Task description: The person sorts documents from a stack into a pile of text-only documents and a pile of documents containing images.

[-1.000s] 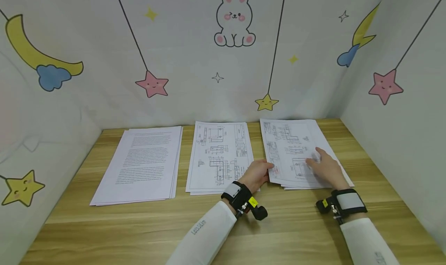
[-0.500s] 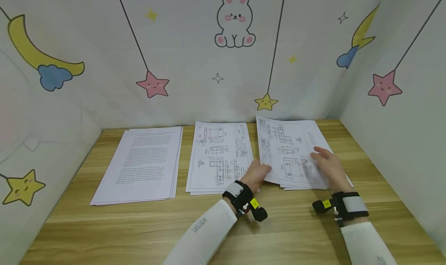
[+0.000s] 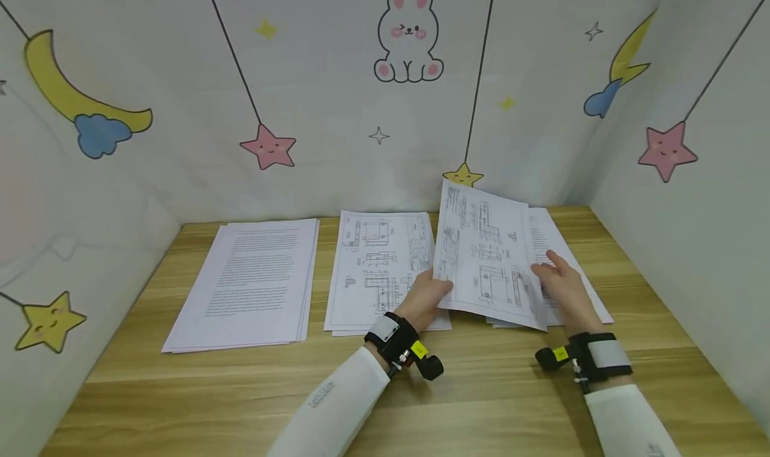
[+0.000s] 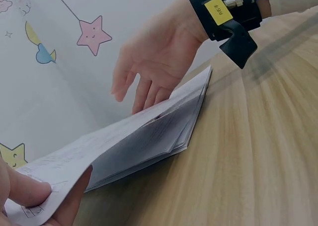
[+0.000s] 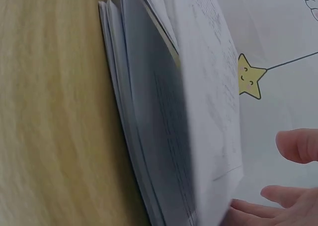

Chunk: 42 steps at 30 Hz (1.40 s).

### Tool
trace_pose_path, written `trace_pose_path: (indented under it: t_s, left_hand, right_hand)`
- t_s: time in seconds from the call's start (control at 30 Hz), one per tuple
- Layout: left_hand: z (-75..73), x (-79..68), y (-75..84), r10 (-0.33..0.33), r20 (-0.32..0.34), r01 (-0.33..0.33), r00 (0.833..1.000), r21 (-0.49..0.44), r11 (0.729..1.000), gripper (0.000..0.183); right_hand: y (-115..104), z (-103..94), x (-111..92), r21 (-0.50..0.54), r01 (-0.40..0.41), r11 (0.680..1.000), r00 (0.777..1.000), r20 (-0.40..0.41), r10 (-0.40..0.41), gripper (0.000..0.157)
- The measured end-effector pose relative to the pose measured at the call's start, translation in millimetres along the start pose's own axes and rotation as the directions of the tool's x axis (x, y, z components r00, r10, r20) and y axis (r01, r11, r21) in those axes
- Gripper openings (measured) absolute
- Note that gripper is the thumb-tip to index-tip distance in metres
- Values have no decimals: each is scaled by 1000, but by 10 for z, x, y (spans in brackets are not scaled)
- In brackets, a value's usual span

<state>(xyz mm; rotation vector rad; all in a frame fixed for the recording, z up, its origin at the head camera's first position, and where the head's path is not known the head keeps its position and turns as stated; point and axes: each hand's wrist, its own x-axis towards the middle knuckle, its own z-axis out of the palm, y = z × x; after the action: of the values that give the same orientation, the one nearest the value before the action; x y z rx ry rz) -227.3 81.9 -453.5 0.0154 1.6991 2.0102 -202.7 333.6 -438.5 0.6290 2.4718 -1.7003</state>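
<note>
A sheet with technical drawings (image 3: 481, 250) is lifted and tilted over the right paper stack (image 3: 544, 226), whose top page carries printed text. My left hand (image 3: 421, 302) pinches the sheet at its lower left edge. In the left wrist view, its thumb (image 4: 31, 190) lies on top of the paper with a finger beneath. My right hand (image 3: 567, 296) is over the right stack by the sheet's right edge, fingers extended and thumb apart. The right wrist view shows the gap between the raised sheet (image 5: 211, 97) and the pages below.
A middle stack of drawings (image 3: 375, 243) sits partly behind my left hand. Farther left lies a stack of text pages (image 3: 252, 276). The wooden table (image 3: 469, 403) meets a white curtain (image 3: 337, 96) at the back and on both sides.
My left hand has raised the drawing sheet and drawn it leftward off the right stack, uncovering the text page. My right hand has stayed nearly in place as the sheet slid from under it.
</note>
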Motion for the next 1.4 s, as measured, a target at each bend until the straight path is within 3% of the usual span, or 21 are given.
trace_pose_path:
  t_s: [0.23,0.4,0.63,0.77,0.93,1.13,1.27,1.33,1.4]
  left_hand:
    - [-199,-138,107,26,24,-24,999,-61,998,37]
    - [-357,-226,171,56,12,-55,998,-50,997,43]
    - [-640,-376,302,154,-44,-147,987,133,980,39]
    - [-849,-449,386,193,-99,-165,976,245,955,36]
    - [-1102,-544,464,196,-177,-132,965,317,939,35]
    - [-1346,-617,418,222,-281,-80,933,441,894,42]
    - [-1465,-664,342,234,-329,-55,915,474,879,44]
    - [-1516,-684,307,244,-339,-40,909,511,858,42]
    - [-1570,-691,270,267,-346,-17,899,582,813,39]
  right_hand:
    - [-120,165,-58,121,11,993,995,95,-22,75]
    - [-262,299,-122,177,74,981,992,89,-91,67]
    - [-496,506,-244,220,169,961,977,93,-193,55]
    - [-609,672,-274,190,228,955,964,95,-249,50]
    - [-673,920,-254,102,277,955,951,112,-288,44]
    - [-669,1257,-193,1,275,962,949,158,-271,40]
    - [-664,1430,-170,-76,290,954,940,212,-269,45]
    - [-658,1496,-156,-124,299,946,937,224,-267,47]
    - [-642,1550,-137,-179,301,937,938,231,-257,49]
